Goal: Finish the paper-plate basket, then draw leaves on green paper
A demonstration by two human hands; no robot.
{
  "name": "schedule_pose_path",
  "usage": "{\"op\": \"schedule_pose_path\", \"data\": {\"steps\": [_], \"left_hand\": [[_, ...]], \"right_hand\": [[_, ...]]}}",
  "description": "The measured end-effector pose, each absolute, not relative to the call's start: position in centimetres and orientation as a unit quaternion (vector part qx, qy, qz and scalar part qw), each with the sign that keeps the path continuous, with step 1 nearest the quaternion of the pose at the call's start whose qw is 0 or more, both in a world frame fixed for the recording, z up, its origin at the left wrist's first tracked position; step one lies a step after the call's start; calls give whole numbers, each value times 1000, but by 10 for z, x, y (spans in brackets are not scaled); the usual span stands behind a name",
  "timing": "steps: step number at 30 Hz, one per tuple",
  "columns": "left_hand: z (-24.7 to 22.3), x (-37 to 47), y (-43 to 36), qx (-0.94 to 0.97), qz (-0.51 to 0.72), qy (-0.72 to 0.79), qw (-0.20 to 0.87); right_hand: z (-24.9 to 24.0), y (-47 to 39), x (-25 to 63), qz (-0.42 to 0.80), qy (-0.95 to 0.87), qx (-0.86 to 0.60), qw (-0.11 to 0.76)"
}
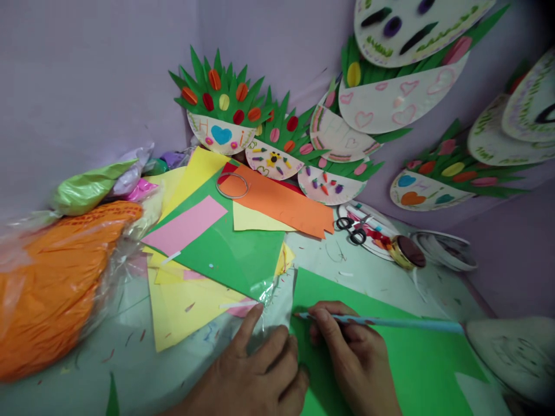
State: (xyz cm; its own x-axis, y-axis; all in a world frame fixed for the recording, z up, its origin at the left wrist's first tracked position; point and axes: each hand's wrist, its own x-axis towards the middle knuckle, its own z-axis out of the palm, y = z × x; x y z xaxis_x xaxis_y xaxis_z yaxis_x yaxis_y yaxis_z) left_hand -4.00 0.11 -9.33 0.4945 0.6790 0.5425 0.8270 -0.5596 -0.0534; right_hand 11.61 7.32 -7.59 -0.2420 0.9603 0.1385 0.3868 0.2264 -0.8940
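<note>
A light blue pencil [390,323] is pinched in my right hand [353,352], its tip near the left edge of a green paper sheet [416,370] on the table. My left hand [264,370] rests at that sheet's left edge with its fingers apart and the index finger stretched forward. Just beyond that finger lie a pink paper scrap [243,308] and the corner of a plastic-covered green sheet [243,254]. A pink paper strip [191,222] lies on the covered sheet.
Orange paper [281,199] and yellow paper [182,318] lie ahead. Black-handled scissors [356,236] sit on a paper plate beside a tape roll [407,252]. An orange clay bag [56,283] lies left. Paper-plate flower crafts [221,136] lean on the wall.
</note>
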Motion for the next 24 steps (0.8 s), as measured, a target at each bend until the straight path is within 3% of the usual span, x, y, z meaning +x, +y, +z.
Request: {"op": "schedule_pose_path", "data": {"steps": [19,24], "left_hand": [[-92,-40,1,-850,-244,-446,141],[-90,-42,0,-874,-182,-444,82]], "right_hand": [[-77,75,115,372,-620,-565,398],[-76,74,116,403,-562,-581,430]]}}
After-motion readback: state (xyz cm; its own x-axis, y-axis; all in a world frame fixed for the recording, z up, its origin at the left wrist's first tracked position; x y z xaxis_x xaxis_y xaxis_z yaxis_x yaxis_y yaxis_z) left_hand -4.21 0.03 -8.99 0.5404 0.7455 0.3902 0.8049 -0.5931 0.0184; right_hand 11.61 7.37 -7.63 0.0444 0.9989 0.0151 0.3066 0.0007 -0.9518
